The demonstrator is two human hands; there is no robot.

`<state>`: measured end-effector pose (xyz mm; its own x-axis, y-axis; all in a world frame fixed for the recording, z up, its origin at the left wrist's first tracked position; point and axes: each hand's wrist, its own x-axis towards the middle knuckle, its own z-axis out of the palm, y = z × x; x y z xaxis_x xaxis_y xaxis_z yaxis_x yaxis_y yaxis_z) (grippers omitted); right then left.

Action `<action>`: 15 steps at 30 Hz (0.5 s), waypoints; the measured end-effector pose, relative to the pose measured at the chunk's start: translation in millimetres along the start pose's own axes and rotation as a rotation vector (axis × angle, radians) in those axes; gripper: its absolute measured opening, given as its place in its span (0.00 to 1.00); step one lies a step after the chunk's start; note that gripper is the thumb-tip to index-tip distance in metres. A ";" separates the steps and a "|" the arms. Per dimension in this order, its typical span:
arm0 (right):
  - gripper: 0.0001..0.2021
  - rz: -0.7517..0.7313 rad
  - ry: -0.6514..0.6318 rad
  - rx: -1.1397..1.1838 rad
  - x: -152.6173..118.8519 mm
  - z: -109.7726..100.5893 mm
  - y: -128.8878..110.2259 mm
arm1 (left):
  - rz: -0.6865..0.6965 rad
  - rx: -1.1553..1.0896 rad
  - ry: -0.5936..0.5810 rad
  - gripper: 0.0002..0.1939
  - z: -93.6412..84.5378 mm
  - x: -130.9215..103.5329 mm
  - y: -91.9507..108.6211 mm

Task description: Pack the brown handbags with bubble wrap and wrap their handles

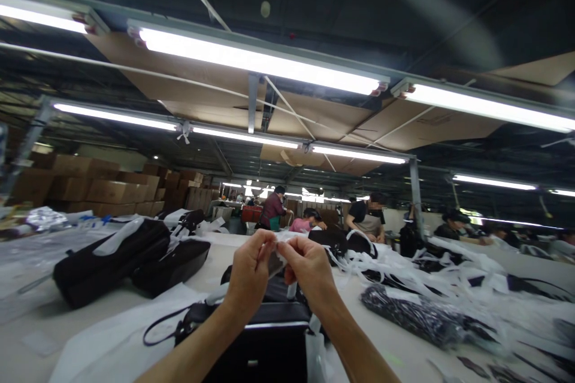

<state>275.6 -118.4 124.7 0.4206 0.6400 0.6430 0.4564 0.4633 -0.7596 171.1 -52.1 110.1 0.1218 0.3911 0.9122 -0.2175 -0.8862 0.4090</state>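
My left hand (pixel 251 263) and my right hand (pixel 308 263) are raised side by side above a black handbag (pixel 260 341), fingertips nearly meeting. Both pinch a small piece of thin whitish wrapping (pixel 275 263); whether it is plastic or paper I cannot tell. The handbag stands upright on the table in front of me, with a small metal plate on its front and a thin black strap loop (pixel 159 326) at its left. White wrapping (pixel 315 350) hangs at the bag's right side. My forearms cover part of the bag.
Black bags (pixel 112 257) lie at the left of the table (pixel 215 269). White sheeting (pixel 121 335) spreads at front left. To the right are a plastic-wrapped black item (pixel 417 314) and tangled white strips (pixel 395 269). Several people work beyond; cartons (pixel 112 188) are stacked at far left.
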 end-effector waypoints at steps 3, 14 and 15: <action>0.14 -0.039 0.043 0.016 -0.4 5.4 2.0 | 0.044 0.023 0.012 0.10 -2.0 -1.5 3.2; 0.20 0.179 -0.208 0.339 12.3 -8.2 -4.9 | 0.038 0.107 -0.059 0.09 -10.6 6.4 -2.5; 0.20 0.184 -0.217 0.331 14.8 -9.1 -8.7 | 0.041 0.115 -0.064 0.09 -10.5 9.1 -3.1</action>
<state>284.9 -118.5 141.7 0.2809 0.8281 0.4851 0.0985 0.4779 -0.8729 162.8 -43.2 117.4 0.1771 0.3406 0.9234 -0.1113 -0.9253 0.3626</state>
